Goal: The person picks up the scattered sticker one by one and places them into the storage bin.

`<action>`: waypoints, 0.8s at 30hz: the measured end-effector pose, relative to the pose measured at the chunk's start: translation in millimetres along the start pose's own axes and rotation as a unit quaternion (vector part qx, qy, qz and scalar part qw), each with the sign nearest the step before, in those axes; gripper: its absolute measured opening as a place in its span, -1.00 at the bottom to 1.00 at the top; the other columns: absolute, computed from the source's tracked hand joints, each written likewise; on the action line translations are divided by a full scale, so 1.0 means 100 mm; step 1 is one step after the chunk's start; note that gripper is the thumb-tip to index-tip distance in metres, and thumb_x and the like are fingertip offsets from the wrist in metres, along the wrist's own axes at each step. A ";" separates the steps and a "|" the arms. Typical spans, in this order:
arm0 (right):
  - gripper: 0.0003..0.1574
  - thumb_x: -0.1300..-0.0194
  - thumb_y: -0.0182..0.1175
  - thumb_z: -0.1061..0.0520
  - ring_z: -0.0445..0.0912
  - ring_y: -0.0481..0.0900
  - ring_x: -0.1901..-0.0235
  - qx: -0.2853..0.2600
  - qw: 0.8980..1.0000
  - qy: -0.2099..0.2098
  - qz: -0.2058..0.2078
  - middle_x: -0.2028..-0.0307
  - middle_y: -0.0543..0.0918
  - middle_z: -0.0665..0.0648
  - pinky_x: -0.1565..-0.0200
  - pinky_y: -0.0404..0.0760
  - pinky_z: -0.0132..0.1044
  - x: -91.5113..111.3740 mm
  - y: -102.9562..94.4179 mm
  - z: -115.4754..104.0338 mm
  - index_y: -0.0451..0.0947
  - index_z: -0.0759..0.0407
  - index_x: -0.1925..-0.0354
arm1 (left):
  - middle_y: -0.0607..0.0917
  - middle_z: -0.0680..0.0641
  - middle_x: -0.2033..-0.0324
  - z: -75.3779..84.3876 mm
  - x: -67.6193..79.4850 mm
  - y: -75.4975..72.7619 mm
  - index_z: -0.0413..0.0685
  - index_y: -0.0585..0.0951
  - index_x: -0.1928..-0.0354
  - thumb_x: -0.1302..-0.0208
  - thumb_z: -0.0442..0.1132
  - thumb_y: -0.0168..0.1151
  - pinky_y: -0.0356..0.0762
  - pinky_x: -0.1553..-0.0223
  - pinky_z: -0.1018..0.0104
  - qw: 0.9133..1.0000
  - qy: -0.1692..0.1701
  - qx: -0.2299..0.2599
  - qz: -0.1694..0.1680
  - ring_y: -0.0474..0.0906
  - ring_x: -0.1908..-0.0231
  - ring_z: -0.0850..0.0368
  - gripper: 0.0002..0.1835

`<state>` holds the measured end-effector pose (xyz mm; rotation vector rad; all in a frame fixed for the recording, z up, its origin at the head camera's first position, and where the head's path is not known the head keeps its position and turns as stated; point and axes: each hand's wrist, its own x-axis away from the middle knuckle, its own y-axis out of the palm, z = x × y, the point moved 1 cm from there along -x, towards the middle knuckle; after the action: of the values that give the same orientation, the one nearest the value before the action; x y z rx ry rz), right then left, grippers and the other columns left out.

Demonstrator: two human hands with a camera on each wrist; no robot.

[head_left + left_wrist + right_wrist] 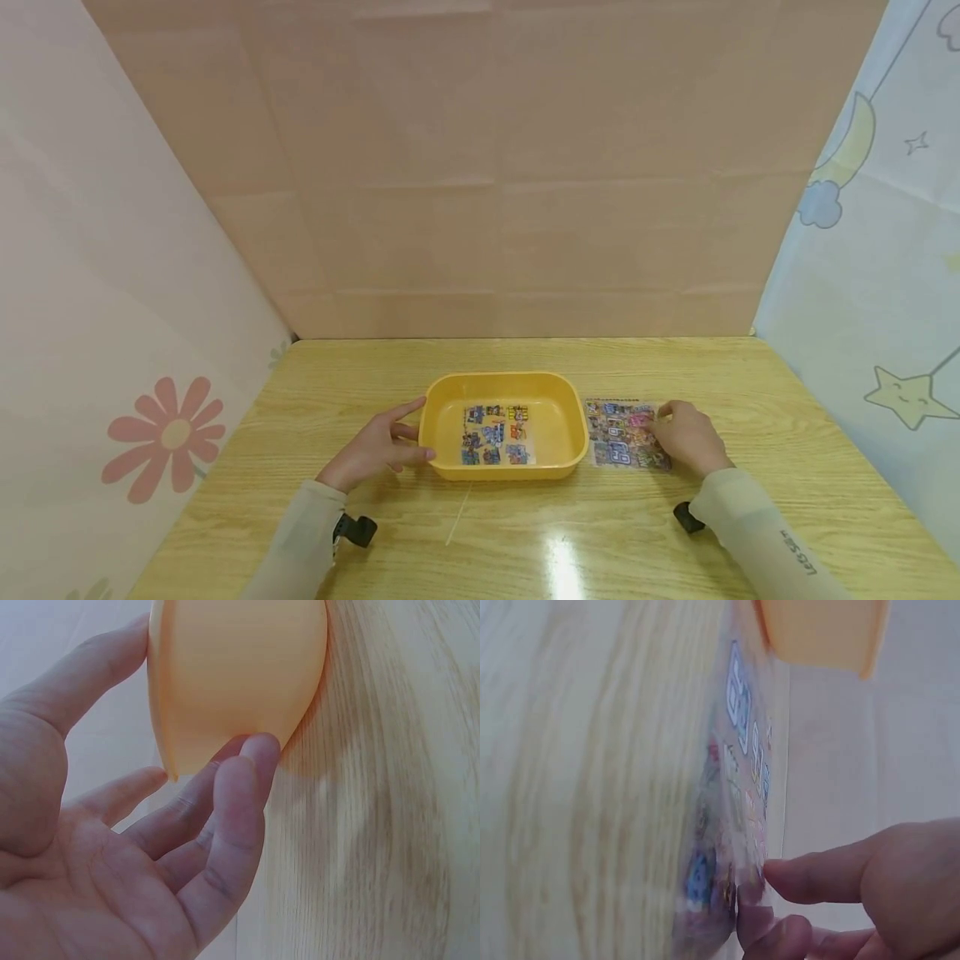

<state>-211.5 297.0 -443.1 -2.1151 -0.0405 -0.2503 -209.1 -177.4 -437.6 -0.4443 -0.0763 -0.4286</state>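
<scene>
A yellow plastic basin (pixel 555 473) sits on the table, with a clear sheet of colourful stickers (pixel 493 433) lying on its bottom. My left hand (pixel 375 450) is at the basin's left end, fingers spread. In the left wrist view, fingertips touch the rim and outer wall of the basin (pixel 240 667). To the basin's right lies a clear sticker sheet (pixel 618 437) with bright letters and figures. My right hand (pixel 690 437) pinches its right edge between thumb and fingers. Seen from the right wrist, the sticker sheet (pixel 739 742) bends up near the fingertips.
The wood-grain table (pixel 360 367) is bounded by a plain pinkish back wall (pixel 495 167) and patterned side walls. A thin pale line (pixel 459 515) runs along the tabletop in front of the basin.
</scene>
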 end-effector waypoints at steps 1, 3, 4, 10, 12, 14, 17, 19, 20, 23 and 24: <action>-0.27 -0.49 0.08 -0.04 0.17 0.60 0.22 -0.009 1.000 0.000 -0.001 0.00 0.58 0.51 0.21 0.55 0.08 0.00 0.00 0.01 0.32 0.58 -0.26 | 0.70 -0.22 -0.04 0.00 0.00 0.00 0.03 0.13 -0.58 -0.16 -0.10 0.51 0.59 0.37 0.08 1.000 0.000 0.001 -0.001 0.67 0.25 -0.04 0.02; -0.32 -0.50 0.05 -0.01 0.09 0.60 0.28 -0.025 1.000 -0.001 0.002 0.04 0.61 0.47 0.23 0.56 0.04 -0.01 0.00 0.02 0.36 0.59 -0.22 | 0.70 -0.22 -0.04 0.01 0.00 0.00 0.04 0.13 -0.58 -0.16 -0.10 0.51 0.59 0.38 0.08 1.000 -0.002 0.003 -0.002 0.67 0.25 -0.05 0.01; -0.35 -0.50 0.04 0.02 0.06 0.61 0.31 -0.035 0.999 -0.003 0.003 0.10 0.64 0.43 0.25 0.57 0.01 -0.01 0.00 0.03 0.37 0.60 -0.21 | 0.70 -0.22 -0.04 0.01 0.01 0.00 0.05 0.13 -0.58 -0.17 -0.10 0.51 0.59 0.38 0.08 1.000 -0.002 0.004 -0.002 0.67 0.25 -0.05 0.01; -0.50 -0.51 -0.02 0.15 -0.08 0.62 0.47 -0.096 0.995 -0.008 0.012 0.35 0.71 0.22 0.39 0.57 -0.15 0.01 -0.01 0.02 0.47 0.60 -0.11 | 0.69 -0.24 -0.05 0.03 0.02 0.00 0.06 0.12 -0.58 -0.19 -0.12 0.49 0.59 0.36 0.08 1.000 -0.002 0.009 -0.007 0.67 0.22 -0.07 0.00; -0.52 -0.52 -0.03 0.13 -0.07 0.62 0.45 -0.099 0.995 -0.007 0.017 0.33 0.71 0.23 0.38 0.55 -0.15 0.01 -0.03 0.01 0.51 0.58 -0.07 | 0.69 -0.24 -0.06 0.04 0.02 -0.01 0.05 0.12 -0.58 -0.20 -0.13 0.48 0.59 0.35 0.08 1.000 -0.001 0.010 -0.008 0.67 0.21 -0.07 -0.01; -0.51 -0.54 -0.04 0.12 -0.06 0.59 0.42 -0.099 0.995 -0.007 0.020 0.27 0.71 0.27 0.35 0.52 -0.15 0.02 -0.04 -0.01 0.54 0.56 -0.06 | 0.69 -0.25 -0.05 0.05 0.03 -0.01 0.04 0.12 -0.58 -0.20 -0.13 0.48 0.59 0.36 0.09 1.000 0.000 0.011 -0.009 0.67 0.21 -0.06 -0.01; -0.50 -0.54 -0.02 0.10 -0.02 0.52 0.42 -0.110 0.994 0.000 0.018 0.19 0.68 0.34 0.38 0.46 -0.14 0.03 -0.05 -0.02 0.54 0.55 -0.08 | 0.68 -0.27 -0.05 0.07 0.04 -0.01 0.02 0.12 -0.58 -0.20 -0.13 0.48 0.59 0.36 0.08 1.000 0.002 0.013 -0.009 0.67 0.20 -0.04 -0.01; -0.50 -0.54 -0.01 0.09 -0.01 0.48 0.43 -0.117 0.993 0.004 0.018 0.16 0.67 0.36 0.39 0.44 -0.15 0.03 -0.05 -0.02 0.54 0.54 -0.08 | 0.68 -0.28 -0.05 0.07 0.04 -0.01 0.01 0.12 -0.58 -0.19 -0.13 0.49 0.59 0.36 0.07 1.000 0.003 0.014 -0.008 0.67 0.20 -0.04 0.00; -0.50 -0.55 -0.01 0.09 -0.01 0.47 0.44 -0.120 0.993 0.007 0.018 0.15 0.66 0.36 0.40 0.43 -0.16 0.03 -0.05 -0.02 0.54 0.54 -0.08 | 0.68 -0.28 -0.05 0.08 0.04 -0.01 0.01 0.12 -0.58 -0.20 -0.14 0.49 0.59 0.36 0.06 1.000 0.003 0.015 -0.008 0.67 0.20 -0.04 0.00; -0.49 -0.55 0.00 0.06 -0.01 0.41 0.48 -0.131 0.991 0.013 0.016 0.14 0.64 0.38 0.44 0.41 -0.15 0.03 -0.04 0.00 0.54 0.53 -0.07 | 0.68 -0.29 -0.05 0.08 0.04 -0.01 0.01 0.11 -0.58 -0.20 -0.14 0.48 0.60 0.36 0.05 1.000 0.003 0.015 -0.007 0.68 0.20 -0.04 0.00; -0.49 -0.56 0.00 0.05 -0.02 0.40 0.48 -0.132 0.991 0.014 0.016 0.12 0.64 0.39 0.44 0.40 -0.16 0.02 -0.05 0.00 0.54 0.52 -0.07 | 0.68 -0.29 -0.05 0.08 0.04 -0.01 0.01 0.11 -0.58 -0.20 -0.14 0.48 0.60 0.36 0.05 1.000 0.003 0.014 -0.006 0.68 0.20 -0.04 -0.01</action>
<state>-209.7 299.4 -438.8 -2.3735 0.0453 -0.2790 -205.6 -176.4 -429.6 -0.4140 -0.0786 -0.4412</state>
